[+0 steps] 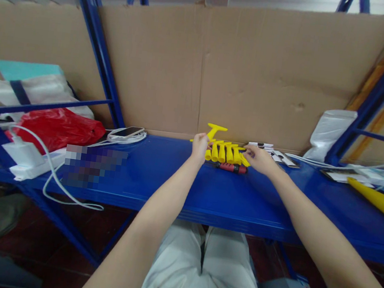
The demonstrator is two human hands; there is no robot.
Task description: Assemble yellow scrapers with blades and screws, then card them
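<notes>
L hand (200,148) pinching 1 yellow T-pc (214,130); R hand (254,158) half-curled, grip unclear, by 5+ yellow pcs (229,154); 1 screwdriver (231,168) nr.

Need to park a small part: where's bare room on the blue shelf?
Bare: blue shelf between phone and left hand; strip between red-handled tool and front edge; right, between right forearm and large yellow piece. Crowded: yellow row at the hands; white-and-black items behind right hand; far left around red bag. Pixelated patch in front of phone: can't tell.

Pixel blocks (93,168) are masking something near the blue bench's front edge (238,222); the left hand (200,148) is hiding the yellow T-handle's (217,127) lower end.
</notes>
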